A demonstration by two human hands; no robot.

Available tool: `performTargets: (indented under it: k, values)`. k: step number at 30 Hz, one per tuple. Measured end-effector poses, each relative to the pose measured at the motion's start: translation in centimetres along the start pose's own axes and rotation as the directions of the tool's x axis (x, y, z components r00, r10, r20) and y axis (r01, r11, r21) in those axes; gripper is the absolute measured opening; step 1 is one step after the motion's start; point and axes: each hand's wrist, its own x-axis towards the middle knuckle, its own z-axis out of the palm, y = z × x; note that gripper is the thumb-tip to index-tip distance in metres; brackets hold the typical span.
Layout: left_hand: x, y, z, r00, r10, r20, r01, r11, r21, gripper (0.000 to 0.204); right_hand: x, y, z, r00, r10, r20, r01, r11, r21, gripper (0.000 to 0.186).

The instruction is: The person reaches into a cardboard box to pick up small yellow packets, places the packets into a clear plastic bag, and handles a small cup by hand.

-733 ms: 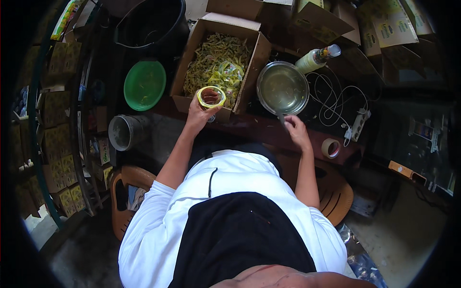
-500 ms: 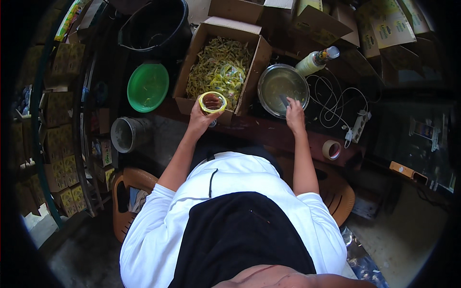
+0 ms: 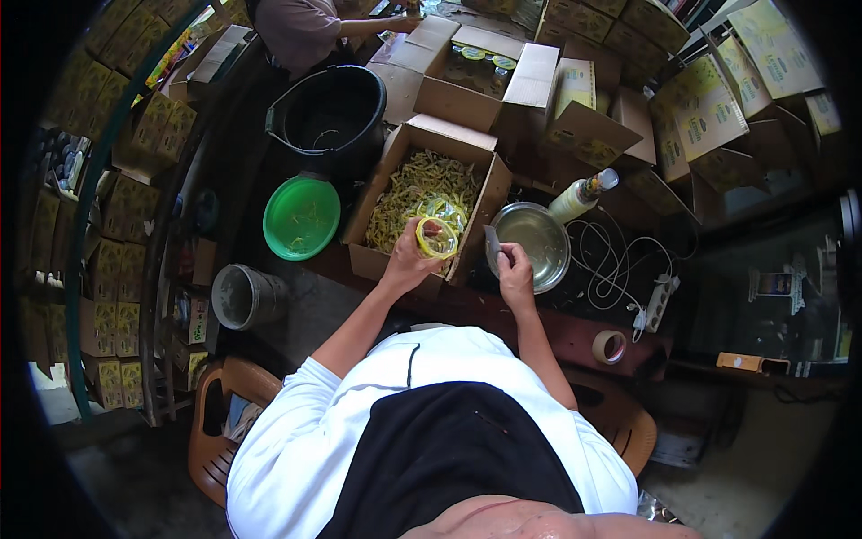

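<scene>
My left hand point(image 3: 409, 256) grips a clear cup point(image 3: 437, 237) with a yellow rim, held over the near part of a cardboard box point(image 3: 358, 261) full of pale yellow-green scraps. My right hand point(image 3: 514, 269) is closed on a small flat grey blade point(image 3: 493, 239), raised at the left edge of a steel bowl point(image 3: 538, 230) of cloudy liquid. The blade is to the right of the cup, apart from it. A plastic bottle point(image 3: 574, 199) stands behind the bowl.
A green basin point(image 3: 289, 216), black bucket point(image 3: 337, 99) and grey pail point(image 3: 247, 296) are at left. A co-worker point(image 3: 296, 31) works at the top. Open cartons point(image 3: 700, 108), a power strip point(image 3: 662, 302) and tape roll point(image 3: 610, 347) are right, an open box of jars point(image 3: 460, 94) behind.
The view has tilted up, showing the co-worker and box of jars. My right hand has moved with the blade leftward from over the bowl, nearer the cup, which has shifted slightly right.
</scene>
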Motion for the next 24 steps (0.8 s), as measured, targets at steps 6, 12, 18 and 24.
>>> performTargets:
  k: [6, 12, 18, 24]
  values:
    - [2.2, -0.2, 1.1, 0.997, 0.022, -0.073, -0.018, 0.998, 0.068, 0.071, 0.6, -6.3, 0.8, 0.981, -0.194, 0.008, 0.194, 0.981, -0.027, 0.013]
    - [3.7, -1.2, 1.7, 0.999, -0.011, 0.049, 0.028, 0.931, -0.365, 0.083, 1.1, -6.3, 1.8, 0.947, -0.319, -0.041, 0.311, 0.941, -0.132, 0.025]
    - [3.2, -0.2, 1.9, 0.964, -0.215, 0.158, 0.265, 0.842, -0.47, 0.078, 0.4, -6.4, 1.5, 0.952, -0.294, -0.088, 0.278, 0.948, -0.158, 0.023]
    - [2.4, -5.7, 3.6, 0.997, -0.067, 0.039, 0.073, 0.975, -0.21, 0.072, -0.6, -7.5, 2.3, 0.923, -0.385, -0.025, 0.364, 0.89, -0.276, 0.02]
